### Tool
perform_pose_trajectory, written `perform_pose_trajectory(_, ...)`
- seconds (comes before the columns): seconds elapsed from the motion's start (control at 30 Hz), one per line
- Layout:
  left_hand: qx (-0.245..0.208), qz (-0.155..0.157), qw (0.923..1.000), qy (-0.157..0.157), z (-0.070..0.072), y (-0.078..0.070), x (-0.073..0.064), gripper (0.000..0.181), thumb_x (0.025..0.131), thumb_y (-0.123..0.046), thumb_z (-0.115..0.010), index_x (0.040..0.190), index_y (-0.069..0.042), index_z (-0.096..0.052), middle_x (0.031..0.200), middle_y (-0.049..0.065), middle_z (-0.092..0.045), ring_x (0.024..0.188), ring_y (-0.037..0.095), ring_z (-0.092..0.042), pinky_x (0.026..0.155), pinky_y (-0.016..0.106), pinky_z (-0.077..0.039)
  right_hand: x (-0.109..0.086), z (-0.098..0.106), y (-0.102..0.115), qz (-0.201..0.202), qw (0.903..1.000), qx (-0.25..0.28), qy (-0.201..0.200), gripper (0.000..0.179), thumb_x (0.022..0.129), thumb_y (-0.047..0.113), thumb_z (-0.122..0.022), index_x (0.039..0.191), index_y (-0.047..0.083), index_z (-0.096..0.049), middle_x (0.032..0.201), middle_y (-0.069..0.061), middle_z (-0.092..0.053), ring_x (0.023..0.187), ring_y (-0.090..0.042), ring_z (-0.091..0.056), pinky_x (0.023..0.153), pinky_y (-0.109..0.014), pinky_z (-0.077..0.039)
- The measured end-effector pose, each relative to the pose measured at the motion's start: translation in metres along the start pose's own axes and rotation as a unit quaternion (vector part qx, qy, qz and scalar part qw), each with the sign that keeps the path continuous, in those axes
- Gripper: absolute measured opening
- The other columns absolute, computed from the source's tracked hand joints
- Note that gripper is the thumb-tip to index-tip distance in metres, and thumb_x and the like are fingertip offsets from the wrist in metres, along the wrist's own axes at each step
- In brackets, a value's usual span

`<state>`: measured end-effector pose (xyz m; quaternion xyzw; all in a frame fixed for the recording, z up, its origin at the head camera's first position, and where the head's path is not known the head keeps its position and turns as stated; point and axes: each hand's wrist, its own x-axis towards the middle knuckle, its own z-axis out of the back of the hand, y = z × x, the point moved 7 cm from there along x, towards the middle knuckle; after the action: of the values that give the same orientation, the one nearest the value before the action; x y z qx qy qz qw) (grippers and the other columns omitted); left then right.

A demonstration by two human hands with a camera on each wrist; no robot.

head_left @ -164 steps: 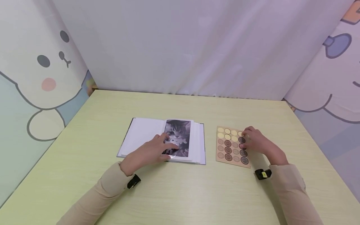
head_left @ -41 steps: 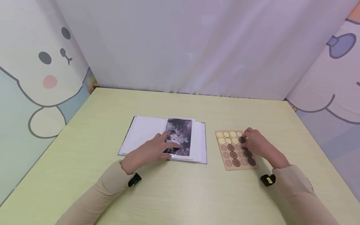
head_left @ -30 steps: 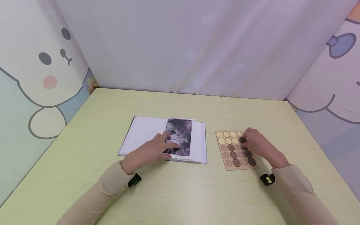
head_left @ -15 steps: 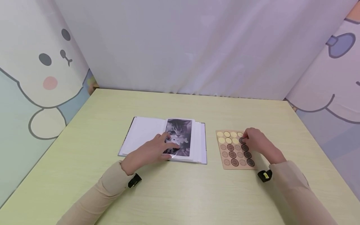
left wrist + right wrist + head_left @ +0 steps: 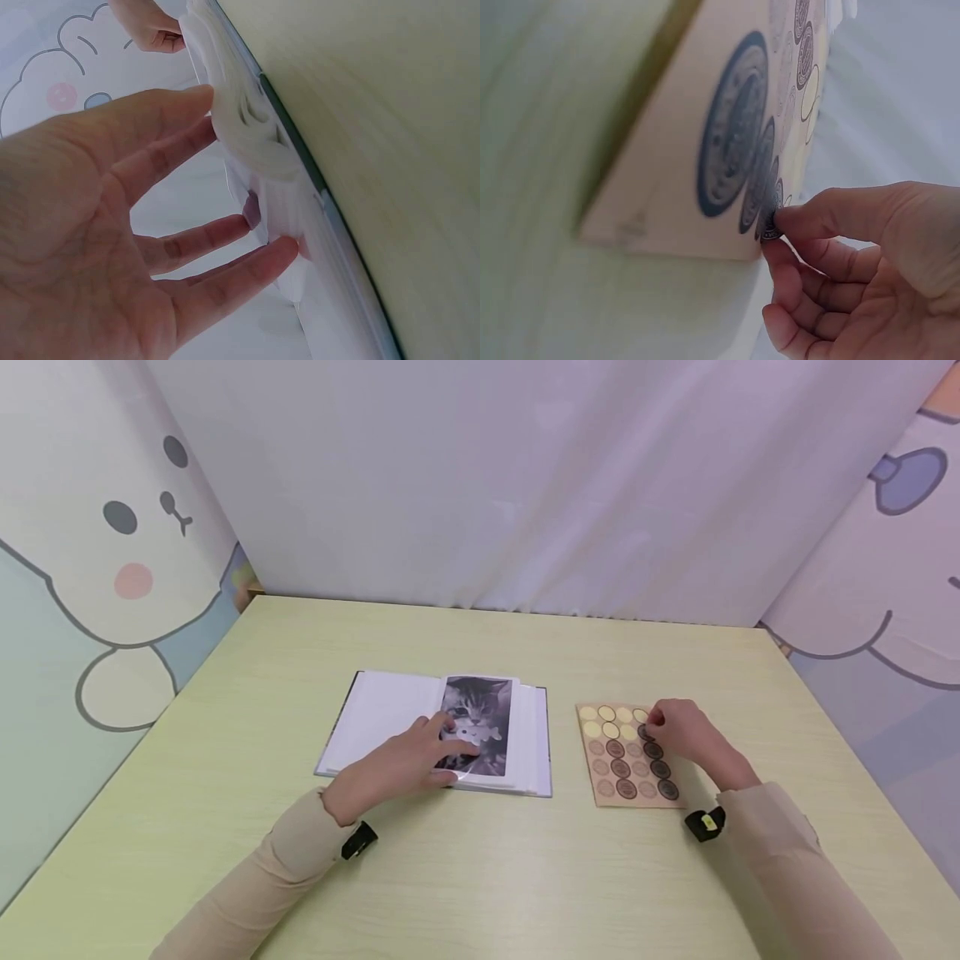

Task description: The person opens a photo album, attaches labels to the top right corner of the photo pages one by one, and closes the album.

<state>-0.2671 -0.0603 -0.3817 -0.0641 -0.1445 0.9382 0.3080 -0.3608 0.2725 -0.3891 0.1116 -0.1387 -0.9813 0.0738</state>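
In the head view, an open photo album [image 5: 378,718] lies on the table with a black-and-white kitten photo [image 5: 491,702] on its right-hand page. My left hand [image 5: 405,764] rests over that page, fingers spread and fairly straight, touching the photo's lower left. To the right is a brown sheet of round stickers [image 5: 604,777], with yellow ones at the top and brown and black ones below. My right hand [image 5: 693,735] is at its upper right edge. The right wrist view shows its thumb and index finger pinching a dark round sticker [image 5: 771,226]; whether it is fully off the sheet, I cannot tell.
The pale wooden table [image 5: 480,877] extends around both items. A white curtain [image 5: 480,485] hangs behind its far edge, and cartoon-printed cloths [image 5: 105,635] flank the sides. Each wrist wears a small black device [image 5: 358,841].
The sticker sheet has turned slightly since the oldest frame and shifted a little away lately. My right thumb and index finger have come together on a dark sticker. My left hand stays put.
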Motion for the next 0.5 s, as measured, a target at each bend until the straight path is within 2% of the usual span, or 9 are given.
perform_pose_trajectory(0.5, -0.005, 0.0, 1.0, 0.002, 0.0002, 0.0004, -0.0006, 0.039, 0.089, -0.024, -0.063, 0.127, -0.025, -0.057, 0.132, 0.016, -0.041, 0.102, 0.029, -0.045, 0.064, 0.03, -0.046, -0.0017, 0.0103, -0.0011, 0.003, 0.9999, 0.003, 0.01, 0.02, 0.088, 0.011, -0.054, 0.087, -0.006, -0.063, 0.077, -0.013, -0.06, 0.068, -0.02, -0.05, 0.057, -0.027, -0.039)
